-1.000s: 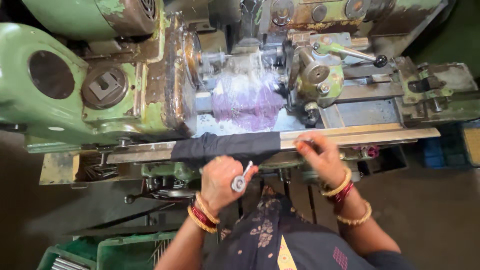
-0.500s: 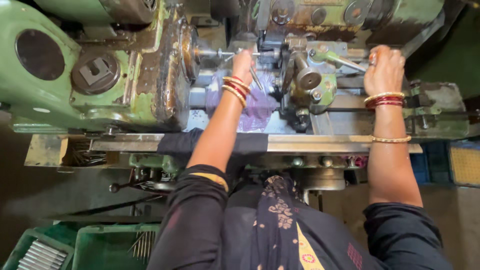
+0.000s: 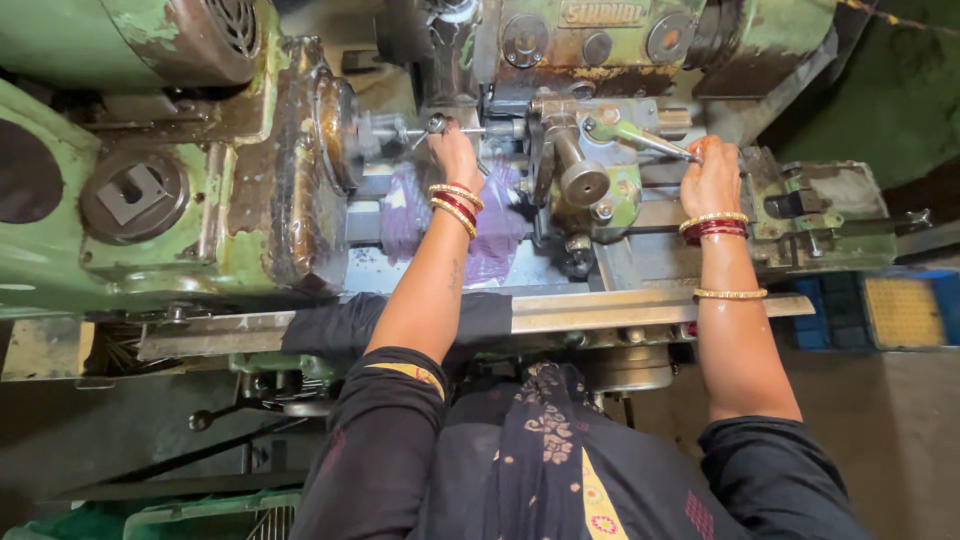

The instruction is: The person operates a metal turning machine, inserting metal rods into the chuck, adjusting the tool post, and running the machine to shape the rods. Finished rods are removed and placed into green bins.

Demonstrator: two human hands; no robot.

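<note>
Left hand (image 3: pixel 455 155) closed in a grip on small silvery metal workpiece (image 3: pixel 436 124) at rusty round chuck (image 3: pixel 335 125); right hand (image 3: pixel 712 178) clasping green-handled lever (image 3: pixel 645 138). Risks: bangles or fingers catching near spindle, probably if lever slips.

The left hand (image 3: pixel 455 155) reaches into a narrow gap between the rusty chuck face (image 3: pixel 335 130) and the green tool post (image 3: pixel 585 170); a thin metal rod (image 3: pixel 470 131) spans that gap. Beneath the forearm lies open room over the purple cloth (image 3: pixel 490 225) on the lathe bed. The right hand (image 3: pixel 710 180) sits at the lever (image 3: pixel 650 140), hemmed by the tool post and a clamp block (image 3: pixel 800 205). A steel rail (image 3: pixel 620 310) bars the bed's near edge.
</note>
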